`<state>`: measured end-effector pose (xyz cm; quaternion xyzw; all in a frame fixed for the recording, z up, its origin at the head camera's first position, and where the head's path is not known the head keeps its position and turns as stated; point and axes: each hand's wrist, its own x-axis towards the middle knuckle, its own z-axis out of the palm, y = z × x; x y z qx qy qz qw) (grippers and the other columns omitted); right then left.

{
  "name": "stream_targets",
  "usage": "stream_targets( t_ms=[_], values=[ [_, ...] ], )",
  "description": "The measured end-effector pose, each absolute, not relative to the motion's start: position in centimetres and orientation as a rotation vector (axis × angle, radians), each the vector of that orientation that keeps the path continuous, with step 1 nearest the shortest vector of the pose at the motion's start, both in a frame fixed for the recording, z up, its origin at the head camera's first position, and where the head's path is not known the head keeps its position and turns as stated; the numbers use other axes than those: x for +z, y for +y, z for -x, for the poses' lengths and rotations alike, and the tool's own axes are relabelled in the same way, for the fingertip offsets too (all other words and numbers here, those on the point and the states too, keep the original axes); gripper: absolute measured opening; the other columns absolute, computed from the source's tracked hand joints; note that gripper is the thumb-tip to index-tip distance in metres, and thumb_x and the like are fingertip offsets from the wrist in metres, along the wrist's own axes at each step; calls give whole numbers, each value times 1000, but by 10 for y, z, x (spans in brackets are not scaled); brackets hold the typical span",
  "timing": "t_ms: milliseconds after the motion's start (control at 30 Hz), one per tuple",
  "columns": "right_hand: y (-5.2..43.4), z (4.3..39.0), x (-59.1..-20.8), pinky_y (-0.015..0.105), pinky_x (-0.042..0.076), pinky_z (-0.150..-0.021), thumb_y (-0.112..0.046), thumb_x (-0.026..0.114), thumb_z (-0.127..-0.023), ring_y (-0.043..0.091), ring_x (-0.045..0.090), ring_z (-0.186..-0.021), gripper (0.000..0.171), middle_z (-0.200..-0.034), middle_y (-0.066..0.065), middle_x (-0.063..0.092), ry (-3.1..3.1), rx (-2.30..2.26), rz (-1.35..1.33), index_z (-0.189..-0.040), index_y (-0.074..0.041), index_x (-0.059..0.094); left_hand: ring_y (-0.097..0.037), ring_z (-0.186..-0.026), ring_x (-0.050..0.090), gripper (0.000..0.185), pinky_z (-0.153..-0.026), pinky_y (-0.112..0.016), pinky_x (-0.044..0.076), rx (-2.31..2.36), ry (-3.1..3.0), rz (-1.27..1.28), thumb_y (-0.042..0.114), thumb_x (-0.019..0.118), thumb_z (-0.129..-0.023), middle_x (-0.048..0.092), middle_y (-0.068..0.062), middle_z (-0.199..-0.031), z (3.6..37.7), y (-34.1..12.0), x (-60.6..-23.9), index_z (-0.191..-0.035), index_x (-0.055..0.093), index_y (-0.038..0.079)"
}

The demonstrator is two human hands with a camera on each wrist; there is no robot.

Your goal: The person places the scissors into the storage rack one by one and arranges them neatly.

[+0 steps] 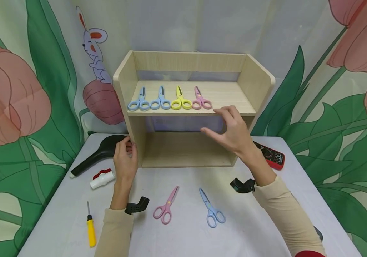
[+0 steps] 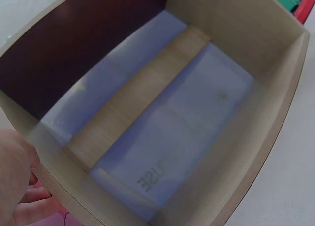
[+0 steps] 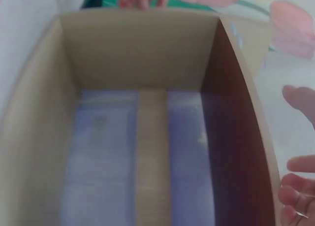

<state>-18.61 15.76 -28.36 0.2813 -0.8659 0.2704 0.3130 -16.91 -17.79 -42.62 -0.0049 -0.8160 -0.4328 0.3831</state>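
Note:
My right hand (image 1: 233, 132) is raised before the right part of the two-tier wooden shelf (image 1: 186, 160), thumb and fingers spread with nothing between them. Its fingertips are near the upper board's front edge. My left hand (image 1: 126, 157) rests against the outside of the shelf's left side panel, fingers loosely bent. On the upper board lie two blue scissors (image 1: 139, 100) (image 1: 160, 99), yellow scissors (image 1: 181, 99) and pink scissors (image 1: 201, 99) in a row. In front of the shelf, other pink scissors (image 1: 166, 205) and blue scissors (image 1: 211, 208) lie on the table.
Left of the shelf are a black paddle-shaped tool (image 1: 101, 153), a white valve with a red handle (image 1: 102, 178) and a yellow-handled screwdriver (image 1: 91, 228). A red multimeter (image 1: 271, 156) lies behind my right forearm. A dark object (image 1: 318, 233) is partly hidden by the right sleeve.

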Motion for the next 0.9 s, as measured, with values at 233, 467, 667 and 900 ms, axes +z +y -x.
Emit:
stream_targets(
  t_ms=[233,467,667,900],
  values=[
    [174,144,-334,48,54,-95,-35,90,-71,29,53,-119,80,-130,15,55,-2386,716,-838,-137,-3,56,-34,-88,67,31,-76,4,40,-1073,-2016,40,5,61,-97,61,-25,-105,171,-177,-426,-126,59,-7],
    [187,110,-387,48,56,-97,-47,85,-75,25,56,-121,82,-133,8,56,-2566,711,-816,-141,-9,54,-34,-89,67,32,-77,6,38,-1089,-2035,36,8,60,-99,61,-25,-106,171,-177,-428,-128,58,-7],
    [195,91,-422,41,58,-93,-57,82,-74,19,60,-114,84,-130,3,58,-2709,704,-775,-140,-11,56,-34,-91,66,33,-78,5,39,-1113,-2039,32,9,61,-99,60,-25,-108,170,-176,-428,-128,58,-6],
    [195,74,-463,35,55,-89,-68,77,-73,10,57,-104,86,-118,-2,59,-2807,617,-806,-134,-11,61,-34,-91,67,33,-78,6,38,-1109,-2042,23,9,61,-99,60,-25,-108,171,-177,-427,-128,58,-6]
  ],
)
